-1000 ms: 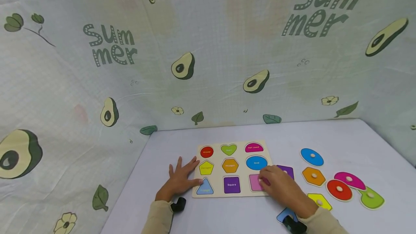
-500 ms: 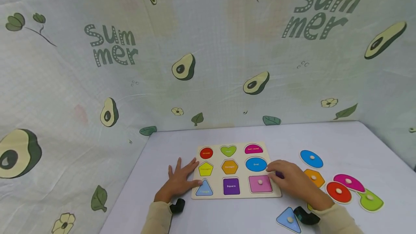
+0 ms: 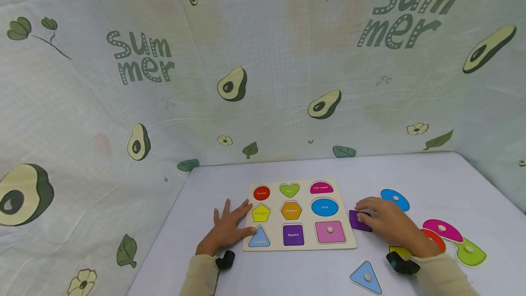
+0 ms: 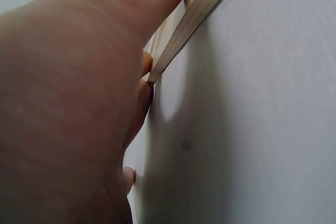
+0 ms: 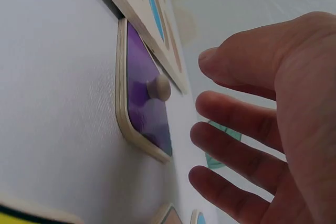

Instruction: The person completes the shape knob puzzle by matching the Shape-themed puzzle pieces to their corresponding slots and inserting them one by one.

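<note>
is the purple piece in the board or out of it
Out: the purple piece lies on the white tabletop beside the board, and the right wrist view shows its wooden edge exposed.

Square piece (image 3: 358, 224) right of board (image 3: 306, 218), behind triangle piece (image 3: 365, 282).

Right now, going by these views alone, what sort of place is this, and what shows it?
Probably a play or recording corner, likely indoors: a white tabletop, an avocado-printed cloth backdrop behind it, and a shape puzzle board with loose knobbed pieces beside it.
</note>
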Motion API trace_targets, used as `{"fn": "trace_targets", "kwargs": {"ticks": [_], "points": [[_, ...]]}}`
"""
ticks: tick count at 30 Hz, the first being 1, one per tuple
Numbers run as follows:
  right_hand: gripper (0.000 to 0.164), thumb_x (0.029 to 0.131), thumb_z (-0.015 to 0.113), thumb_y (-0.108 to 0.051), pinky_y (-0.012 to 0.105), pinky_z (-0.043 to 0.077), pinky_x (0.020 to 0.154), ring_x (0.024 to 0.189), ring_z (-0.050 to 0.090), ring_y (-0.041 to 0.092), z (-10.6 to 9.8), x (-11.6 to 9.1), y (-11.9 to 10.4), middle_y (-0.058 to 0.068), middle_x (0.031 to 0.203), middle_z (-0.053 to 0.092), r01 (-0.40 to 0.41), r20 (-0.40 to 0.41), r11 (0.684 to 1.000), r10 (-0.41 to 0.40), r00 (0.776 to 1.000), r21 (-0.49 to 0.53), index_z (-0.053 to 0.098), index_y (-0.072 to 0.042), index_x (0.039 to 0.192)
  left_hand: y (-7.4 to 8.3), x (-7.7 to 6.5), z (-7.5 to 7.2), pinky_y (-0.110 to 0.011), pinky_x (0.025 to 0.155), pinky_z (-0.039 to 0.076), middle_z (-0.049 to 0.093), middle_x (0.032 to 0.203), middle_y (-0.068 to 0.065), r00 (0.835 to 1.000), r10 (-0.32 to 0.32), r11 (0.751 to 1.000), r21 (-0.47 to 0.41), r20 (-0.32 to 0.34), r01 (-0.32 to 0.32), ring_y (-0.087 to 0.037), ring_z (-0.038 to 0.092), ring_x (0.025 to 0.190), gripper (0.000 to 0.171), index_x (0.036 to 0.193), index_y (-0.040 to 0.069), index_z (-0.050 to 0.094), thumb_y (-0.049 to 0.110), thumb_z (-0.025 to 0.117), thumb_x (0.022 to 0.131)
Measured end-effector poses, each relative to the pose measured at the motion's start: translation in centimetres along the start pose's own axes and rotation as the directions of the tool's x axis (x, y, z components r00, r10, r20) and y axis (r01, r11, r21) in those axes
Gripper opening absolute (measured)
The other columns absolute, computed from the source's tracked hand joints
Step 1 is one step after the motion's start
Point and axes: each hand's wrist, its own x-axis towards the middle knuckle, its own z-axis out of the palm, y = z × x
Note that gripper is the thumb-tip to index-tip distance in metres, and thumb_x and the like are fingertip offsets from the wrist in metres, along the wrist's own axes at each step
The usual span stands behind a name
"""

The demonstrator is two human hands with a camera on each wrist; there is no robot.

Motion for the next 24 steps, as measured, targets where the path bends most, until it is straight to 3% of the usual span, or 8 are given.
{"fn": "trace_targets", "kwargs": {"ticks": [14,20,24], "points": [[0.027,0.088,0.078,-0.02,0.056,0.054,0.089,0.112,0.063,0.035,0.1,-0.1,0.9,0.005,0.114,0.072,-0.002,0.046,1.0,0.001,0.999,0.017,0.075,-0.012,0.114,0.1,0.0,0.0,-0.07,0.11,-0.016,0.03,0.162,0.01,1.0,-0.004,1.0,-0.001,0.004,0.004,-0.043,-0.007,0.151,0.092,0.155,0.035,0.039,0.073,0.068,0.076],[0.033,0.086,0.08,-0.03,0.058,0.052,0.09,0.116,0.059,0.038,0.7,0.1,0.8,0.008,0.119,0.069,-0.054,0.115,0.997,0.06,0.991,-0.06,0.075,-0.014,0.114,0.0,0.0,0.0,-0.07,0.11,-0.015,0.03,0.162,0.01,1.0,-0.006,1.0,0.003,0.0,0.006,-0.043,-0.006,0.151,0.092,0.155,0.035,0.04,0.072,0.069,0.076],[0.025,0.085,0.08,-0.03,0.06,0.052,0.09,0.116,0.058,0.039,1.0,0.1,0.7,0.009,0.119,0.068,-0.059,0.121,0.993,0.072,0.99,-0.104,0.078,-0.016,0.105,-0.1,0.1,0.1,-0.07,0.11,-0.015,0.03,0.162,0.01,1.0,-0.009,1.0,-0.001,-0.004,0.009,-0.043,-0.005,0.151,0.093,0.155,0.034,0.04,0.072,0.07,0.075]]}}
